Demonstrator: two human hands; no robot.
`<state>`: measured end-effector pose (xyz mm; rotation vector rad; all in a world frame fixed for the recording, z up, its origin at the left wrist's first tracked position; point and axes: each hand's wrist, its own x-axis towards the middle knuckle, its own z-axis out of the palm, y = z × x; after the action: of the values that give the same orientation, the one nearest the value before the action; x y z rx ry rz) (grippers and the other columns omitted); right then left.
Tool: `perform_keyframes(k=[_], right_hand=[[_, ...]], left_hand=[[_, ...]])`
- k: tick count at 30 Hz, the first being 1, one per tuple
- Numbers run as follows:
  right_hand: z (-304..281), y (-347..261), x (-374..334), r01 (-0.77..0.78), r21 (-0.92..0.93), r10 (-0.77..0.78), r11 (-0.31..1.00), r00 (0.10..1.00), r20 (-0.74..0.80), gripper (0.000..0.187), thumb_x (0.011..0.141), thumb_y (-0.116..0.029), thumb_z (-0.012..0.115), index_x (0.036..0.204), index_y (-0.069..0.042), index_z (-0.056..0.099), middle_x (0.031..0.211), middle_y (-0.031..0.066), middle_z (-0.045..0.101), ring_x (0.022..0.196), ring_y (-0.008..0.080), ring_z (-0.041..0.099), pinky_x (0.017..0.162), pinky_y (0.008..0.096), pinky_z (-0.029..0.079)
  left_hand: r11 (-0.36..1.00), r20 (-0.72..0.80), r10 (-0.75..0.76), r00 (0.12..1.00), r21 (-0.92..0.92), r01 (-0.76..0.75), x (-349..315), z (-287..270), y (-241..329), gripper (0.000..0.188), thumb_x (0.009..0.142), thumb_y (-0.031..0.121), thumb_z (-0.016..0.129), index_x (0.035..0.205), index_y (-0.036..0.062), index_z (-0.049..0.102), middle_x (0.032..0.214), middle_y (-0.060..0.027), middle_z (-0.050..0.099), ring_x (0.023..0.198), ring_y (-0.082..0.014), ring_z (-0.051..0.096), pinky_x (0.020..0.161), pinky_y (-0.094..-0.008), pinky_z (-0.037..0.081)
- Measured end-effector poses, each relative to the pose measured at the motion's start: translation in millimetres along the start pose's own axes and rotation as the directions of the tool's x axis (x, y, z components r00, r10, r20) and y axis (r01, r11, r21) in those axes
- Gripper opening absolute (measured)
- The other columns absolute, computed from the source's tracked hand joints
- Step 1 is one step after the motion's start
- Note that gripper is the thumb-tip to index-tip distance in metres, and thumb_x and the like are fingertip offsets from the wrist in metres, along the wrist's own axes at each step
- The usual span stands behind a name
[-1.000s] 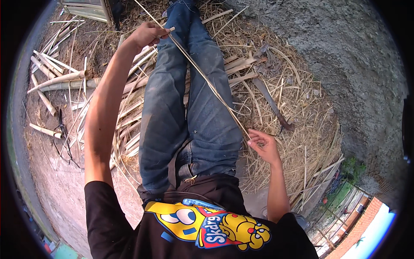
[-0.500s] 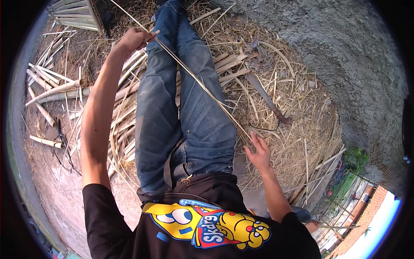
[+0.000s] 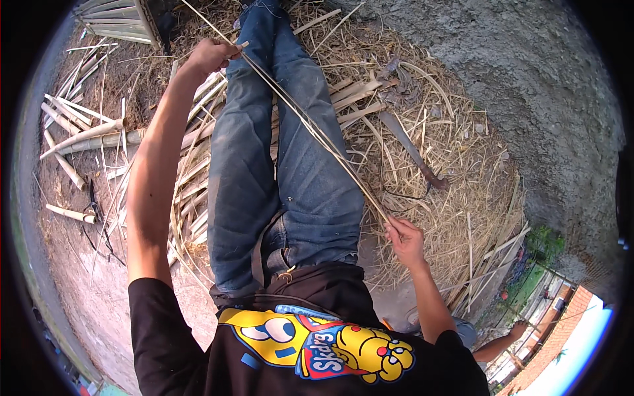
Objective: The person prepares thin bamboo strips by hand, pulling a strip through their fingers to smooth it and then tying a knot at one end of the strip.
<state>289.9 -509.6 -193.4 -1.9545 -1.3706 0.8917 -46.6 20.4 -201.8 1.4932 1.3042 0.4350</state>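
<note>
Several long, thin bamboo strips point(image 3: 316, 131) run slantwise across my outstretched legs, from the far left down to the near right. My left hand point(image 3: 214, 55) is closed round their far part, beyond my knees, and a short pale end pokes out past its fingers. Beside my right thigh, my right hand point(image 3: 406, 241) pinches the near end of the strips between thumb and fingers. A long-bladed knife point(image 3: 409, 148) with a brown handle lies on the shavings to the right of my legs, apart from both hands.
Split bamboo pieces point(image 3: 198, 148) lie under and left of my legs, with bamboo poles point(image 3: 92, 140) farther left. Curled shavings point(image 3: 456, 178) cover the ground at right, before a rough grey wall point(image 3: 528, 86). A slatted bamboo piece point(image 3: 122, 21) stands far left. Another person's arm point(image 3: 500, 344) shows lower right.
My right hand has gone from spread fingers near the strips to a closed grip on their near end, slightly lower. My left hand keeps its hold. The other person's arm has come into view.
</note>
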Motion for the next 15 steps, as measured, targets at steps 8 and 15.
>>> perform_keyframes(k=[8, 15], right_hand=[[-7.9, 32.4, -2.1, -0.321, 0.470, 0.302, 0.822, 0.946, 0.119, 0.022, 0.095, 0.003, 0.064, 0.116, 0.005, 0.068, 0.096, 0.0155, 0.073, 0.076, 0.0153, 0.069, 0.070, 0.0284, 0.058], [-5.8, 38.4, 1.4, -0.363, 0.537, 0.328, 0.762, 0.930, 0.163, 0.015, 0.096, -0.001, 0.063, 0.108, 0.006, 0.070, 0.092, 0.0124, 0.073, 0.075, 0.0131, 0.068, 0.068, 0.0263, 0.057]], left_hand=[[1.000, 0.022, 0.003, 1.000, -0.005, -0.003, 7.7, 5.0, -4.0, 0.027, 0.087, 0.029, 0.076, 0.082, 0.0021, 0.073, 0.065, 0.0000, 0.059, 0.055, -0.0089, 0.049, 0.050, -0.0268, 0.037], [0.999, 0.041, 0.032, 0.999, -0.018, -0.031, 3.9, 3.8, 0.0, 0.027, 0.087, 0.028, 0.076, 0.083, 0.0013, 0.073, 0.068, -0.0007, 0.062, 0.056, -0.0092, 0.050, 0.050, -0.0271, 0.037]])
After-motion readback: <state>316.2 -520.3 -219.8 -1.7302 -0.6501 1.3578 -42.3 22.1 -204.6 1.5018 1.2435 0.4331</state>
